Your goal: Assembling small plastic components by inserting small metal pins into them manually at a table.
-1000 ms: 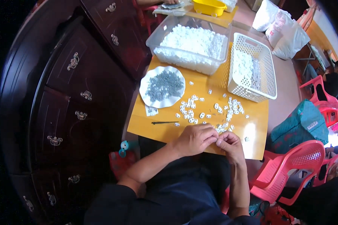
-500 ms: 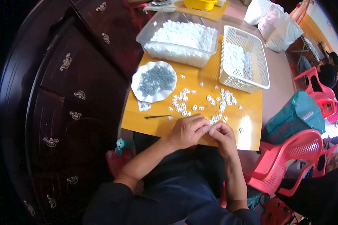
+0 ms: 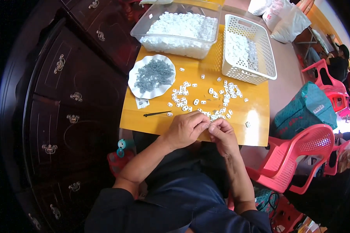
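My left hand and my right hand meet over the near edge of the yellow table. Thumbs and fingers of both are pinched together, and whatever sits between the tips is too small to make out. Just beyond the fingertips lie small white pieces with dark holes, scattered in loose groups. Left of them, a thin black pointed tool rests on the table. Farther back stands a white scalloped plate heaped with small grey pins.
At the back are a clear plastic tub full of white pieces and a white perforated basket. A dark drawer cabinet runs along the left. To the right are a teal bag and a pink plastic chair.
The whole view has shifted slightly, with the table and its contents sitting higher and a little left. Both hands stay pinched together at the table's near edge.
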Demonstrator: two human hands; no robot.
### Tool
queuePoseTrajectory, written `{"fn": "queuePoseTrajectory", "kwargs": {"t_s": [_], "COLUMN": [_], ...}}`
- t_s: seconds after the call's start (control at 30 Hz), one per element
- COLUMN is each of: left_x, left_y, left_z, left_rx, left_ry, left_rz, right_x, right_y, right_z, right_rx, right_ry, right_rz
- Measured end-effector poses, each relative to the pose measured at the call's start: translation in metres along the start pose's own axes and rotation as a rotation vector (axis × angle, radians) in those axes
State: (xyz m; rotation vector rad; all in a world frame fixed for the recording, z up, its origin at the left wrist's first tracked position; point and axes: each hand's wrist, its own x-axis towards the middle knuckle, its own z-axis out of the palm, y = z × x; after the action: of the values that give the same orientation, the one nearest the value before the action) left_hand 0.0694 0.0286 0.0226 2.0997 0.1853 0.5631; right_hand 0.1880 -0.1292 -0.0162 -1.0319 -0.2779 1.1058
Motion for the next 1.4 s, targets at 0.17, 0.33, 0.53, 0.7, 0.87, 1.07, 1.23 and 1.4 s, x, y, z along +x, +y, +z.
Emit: {"fn": "queuePoseTrajectory", "kwargs": {"t_s": [0.17,0.33,0.53,0.7,0.87,1.07,1.23,1.4], "left_x": [-0.004,-0.006,-0.004,-0.004,-0.007,-0.007,-0.009,-0.009], "left_y": [-0.006,-0.011,-0.008,-0.009,-0.013,-0.017,-0.015,-0.013], "left_z": [0.001,0.003,-0.002,0.003,0.005,0.006,0.003,0.001], "left_rx": [-0.017,-0.069,-0.125,-0.118,-0.082,-0.079,-0.085,-0.084], "left_ry": [0.026,0.055,0.043,0.054,0.094,0.063,0.051,0.049], "left_rz": [-0.031,-0.043,-0.05,-0.061,-0.068,-0.08,-0.113,-0.145], "right_x": [0.001,0.001,0.002,0.006,0.029,0.058,0.063,0.049], "right_y": [-0.003,-0.006,-0.007,-0.004,-0.026,-0.04,-0.037,-0.037], "right_z": [0.014,0.011,0.014,0.011,-0.005,-0.022,-0.023,-0.02], "right_rx": [-0.127,-0.17,-0.147,-0.142,-0.63,-1.321,-1.394,-1.298], "right_ry": [0.058,-0.003,-0.003,0.029,0.254,0.383,0.405,0.414], "right_rz": [-0.072,-0.018,0.041,0.01,-0.332,-0.654,-0.643,-0.647]}}
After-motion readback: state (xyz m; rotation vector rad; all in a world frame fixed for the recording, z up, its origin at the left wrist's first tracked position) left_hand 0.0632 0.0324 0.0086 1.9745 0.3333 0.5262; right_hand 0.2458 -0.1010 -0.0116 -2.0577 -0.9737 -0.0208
